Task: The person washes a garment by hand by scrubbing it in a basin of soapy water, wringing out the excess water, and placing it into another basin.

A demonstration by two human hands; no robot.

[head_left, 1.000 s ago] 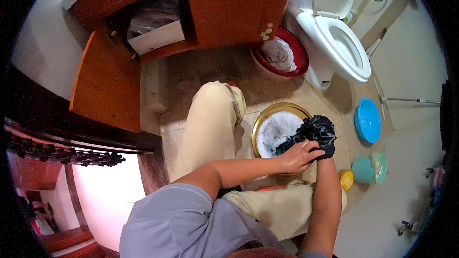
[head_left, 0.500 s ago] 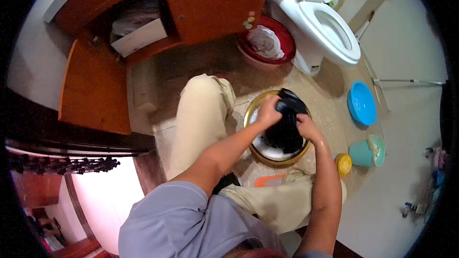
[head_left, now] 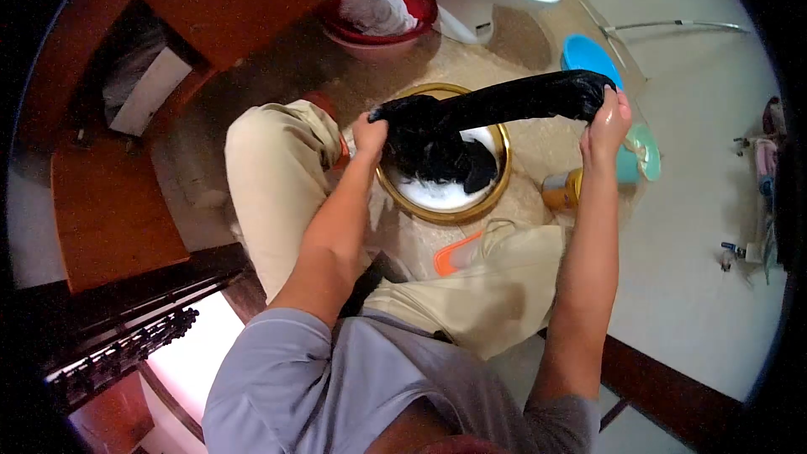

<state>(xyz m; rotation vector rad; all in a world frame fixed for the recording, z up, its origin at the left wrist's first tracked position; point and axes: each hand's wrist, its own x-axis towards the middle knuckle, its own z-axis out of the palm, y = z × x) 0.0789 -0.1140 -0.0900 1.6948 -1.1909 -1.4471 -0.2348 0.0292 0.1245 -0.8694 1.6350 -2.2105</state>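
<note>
Left hand (head_left: 370, 133) is closed on one end of a wet black cloth (head_left: 521, 99); right hand (head_left: 607, 122) grips the other. The cloth is stretched between them, its middle hanging in the suds (head_left: 433, 195) of the gold-rimmed basin (head_left: 448, 218). Risk noted: the right end extends past the rim, so drips could wet the floor (head_left: 534, 151); slick fabric could slip under tension, and a hard pull could splash suds.
</note>
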